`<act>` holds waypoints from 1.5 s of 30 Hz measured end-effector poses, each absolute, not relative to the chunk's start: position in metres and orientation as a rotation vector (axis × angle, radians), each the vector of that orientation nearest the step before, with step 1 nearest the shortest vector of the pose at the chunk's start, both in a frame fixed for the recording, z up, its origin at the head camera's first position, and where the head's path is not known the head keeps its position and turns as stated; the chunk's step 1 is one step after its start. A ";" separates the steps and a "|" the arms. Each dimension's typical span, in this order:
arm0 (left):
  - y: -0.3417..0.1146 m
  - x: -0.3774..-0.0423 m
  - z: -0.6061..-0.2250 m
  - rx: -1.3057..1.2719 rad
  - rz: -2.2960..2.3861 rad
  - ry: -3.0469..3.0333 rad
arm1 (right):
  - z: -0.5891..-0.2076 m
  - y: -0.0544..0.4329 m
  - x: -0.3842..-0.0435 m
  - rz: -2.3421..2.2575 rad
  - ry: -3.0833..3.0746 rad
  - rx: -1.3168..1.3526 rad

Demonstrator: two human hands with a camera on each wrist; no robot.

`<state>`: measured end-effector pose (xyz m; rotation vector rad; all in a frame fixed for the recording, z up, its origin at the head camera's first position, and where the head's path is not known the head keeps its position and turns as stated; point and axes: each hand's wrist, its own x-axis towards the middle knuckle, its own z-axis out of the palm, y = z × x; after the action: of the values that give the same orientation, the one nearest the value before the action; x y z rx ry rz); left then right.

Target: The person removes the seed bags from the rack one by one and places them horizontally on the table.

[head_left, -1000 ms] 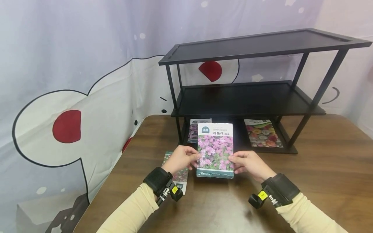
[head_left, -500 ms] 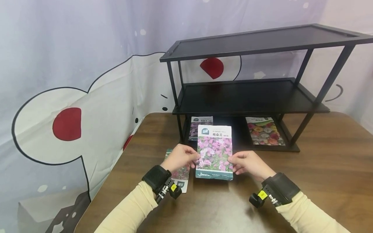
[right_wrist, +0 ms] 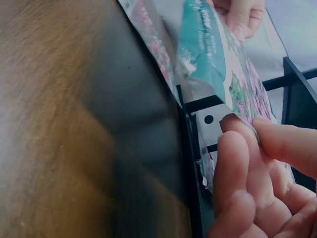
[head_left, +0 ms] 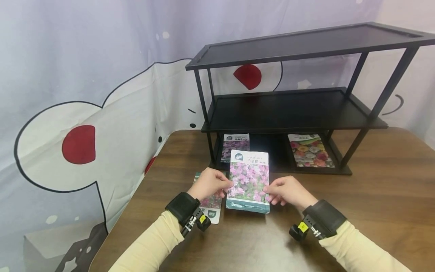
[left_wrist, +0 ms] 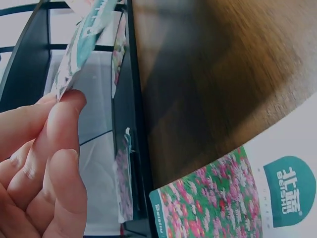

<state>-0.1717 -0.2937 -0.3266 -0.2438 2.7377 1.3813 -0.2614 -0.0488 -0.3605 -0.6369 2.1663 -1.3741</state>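
Observation:
Between both hands a flower seed packet [head_left: 249,179] with pink blossoms and a teal bottom band is held up over the table, its front toward the head camera. My left hand [head_left: 210,184] pinches its left edge between thumb and fingers. On the opposite edge, my right hand [head_left: 289,191] pinches it the same way; the right wrist view shows the packet's edge [right_wrist: 237,89] between thumb and index finger. A second seed packet [head_left: 210,212] lies on the table under my left hand, partly covered by it; the left wrist view shows its red and pink flower picture [left_wrist: 213,198].
A black three-tier rack [head_left: 292,109] stands behind the hands on the wooden table [head_left: 374,211]. Its bottom tier bears a purple-flower seed packet [head_left: 235,146] at left and a multicoloured-flower packet [head_left: 310,152] at right. A printed curtain [head_left: 102,49] hangs behind.
The held packet has come slightly down and left in the head view, its top tipping back a little. Both hands keep their pinch. The rack sits slightly higher in view.

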 end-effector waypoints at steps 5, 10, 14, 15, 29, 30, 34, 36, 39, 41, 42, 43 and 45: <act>-0.298 -0.171 -0.330 -0.301 1.306 2.770 | -0.367 -0.056 -0.259 -1.298 2.205 -0.675; -0.300 -0.170 -0.337 -0.260 1.120 2.802 | -0.372 -0.062 -0.255 -1.194 2.245 -0.759; -0.298 -0.169 -0.342 -0.183 0.938 2.833 | -0.376 -0.064 -0.253 -1.124 2.251 -0.859; -0.297 -0.169 -0.344 -0.181 0.908 2.833 | -0.377 -0.065 -0.253 -1.106 2.254 -0.875; -0.291 -0.174 -0.353 -0.179 0.618 2.858 | -0.381 -0.074 -0.252 -0.896 2.289 -0.931; -0.291 -0.174 -0.353 -0.177 0.608 2.858 | -0.381 -0.075 -0.253 -0.887 2.293 -0.931; -0.291 -0.175 -0.352 -0.183 0.590 2.838 | -0.381 -0.077 -0.254 -0.854 2.317 -0.917; -0.291 -0.176 -0.350 -0.186 0.580 2.827 | -0.381 -0.078 -0.255 -0.837 2.332 -0.902; -0.290 -0.176 -0.349 -0.187 0.583 2.807 | -0.381 -0.079 -0.256 -0.811 2.350 -0.886; -0.290 -0.177 -0.349 -0.182 0.577 2.801 | -0.382 -0.079 -0.256 -0.805 2.349 -0.875; -0.290 -0.177 -0.349 -0.181 0.574 2.798 | -0.382 -0.079 -0.256 -0.807 2.349 -0.869; -0.291 -0.177 -0.350 -0.180 0.564 2.796 | -0.382 -0.079 -0.256 -0.807 2.348 -0.870; -0.291 -0.178 -0.351 -0.173 0.551 2.794 | -0.382 -0.078 -0.255 -0.805 2.346 -0.873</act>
<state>-0.1776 -0.2915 -0.3507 -0.1734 2.7940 0.5515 -0.2555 -0.0785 -0.3820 -0.8730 2.3463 -0.8050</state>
